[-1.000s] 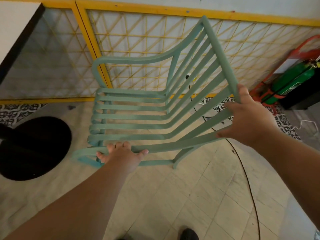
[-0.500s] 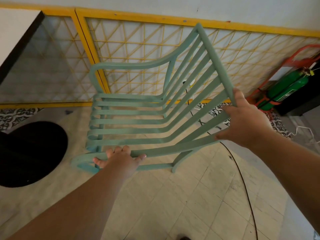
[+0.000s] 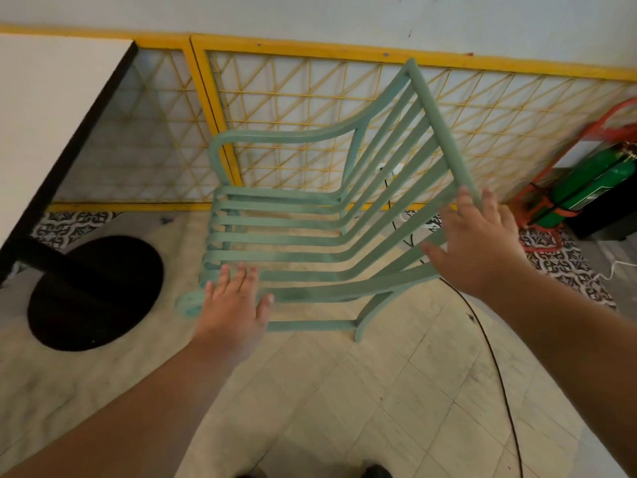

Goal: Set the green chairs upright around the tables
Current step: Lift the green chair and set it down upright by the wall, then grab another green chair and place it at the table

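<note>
A pale green slatted armchair (image 3: 310, 222) stands upright on the tiled floor, its seat facing left toward the table (image 3: 51, 108) with a white top and black edge. My left hand (image 3: 234, 305) hovers over the near armrest with fingers spread, holding nothing. My right hand (image 3: 479, 239) is open beside the lower end of the backrest's top rail, its fingers apart and off the rail.
The table's black round base (image 3: 93, 291) lies left of the chair. A yellow lattice fence (image 3: 310, 115) runs behind. A green cylinder (image 3: 593, 188) in a red stand is at the right. A black cable (image 3: 496, 367) trails over the floor.
Both hands gripped the chair before, left on the near armrest, right on the backrest. Now they have let go and opened. The chair rests on the floor.
</note>
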Motion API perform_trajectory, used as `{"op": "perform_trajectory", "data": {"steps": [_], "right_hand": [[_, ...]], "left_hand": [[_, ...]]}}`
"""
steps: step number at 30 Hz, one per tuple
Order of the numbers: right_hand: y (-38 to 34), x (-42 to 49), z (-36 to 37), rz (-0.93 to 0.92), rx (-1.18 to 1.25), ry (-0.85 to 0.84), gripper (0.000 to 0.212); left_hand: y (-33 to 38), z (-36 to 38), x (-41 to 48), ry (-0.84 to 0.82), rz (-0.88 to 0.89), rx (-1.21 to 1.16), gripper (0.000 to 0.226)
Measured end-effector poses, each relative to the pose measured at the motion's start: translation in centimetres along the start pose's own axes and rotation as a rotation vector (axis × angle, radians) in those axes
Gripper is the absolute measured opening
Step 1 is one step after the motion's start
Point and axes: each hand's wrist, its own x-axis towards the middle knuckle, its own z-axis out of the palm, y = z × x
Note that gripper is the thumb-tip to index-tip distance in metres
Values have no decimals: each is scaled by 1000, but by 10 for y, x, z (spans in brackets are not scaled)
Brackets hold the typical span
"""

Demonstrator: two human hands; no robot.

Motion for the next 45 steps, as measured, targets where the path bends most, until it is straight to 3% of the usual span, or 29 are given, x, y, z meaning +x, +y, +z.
{"op": "perform_trajectory", "data": {"steps": [5,10,15,19,25,36,39,45], "right_hand": [[-55,-43,-61,-139,387,115,65],[-73,-69,-109,-134,414,166,71],[-82,-88,-131,-186,351,151,75],[-91,-100,-130,-259,332,110,76],[-132,-124,-114,-550,272,27,76],[-273,-222,-110,-1020,272,-24,89],[-319,-260,-116,-1092,276,-29,84],[-400,-333,-118,-1140,305,-22,95]], "left_hand": [[7,-98,-36,121,51,-1,66],[9,-186,-61,192,67,10,69],[-3,-226,-81,225,56,15,70],[-16,-221,-114,213,0,22,69],[-37,-176,-200,231,-249,-105,70],[-126,-128,-384,360,-704,-272,71],[-161,-127,-437,393,-781,-273,71],[-232,-129,-523,390,-820,-256,72]]}}
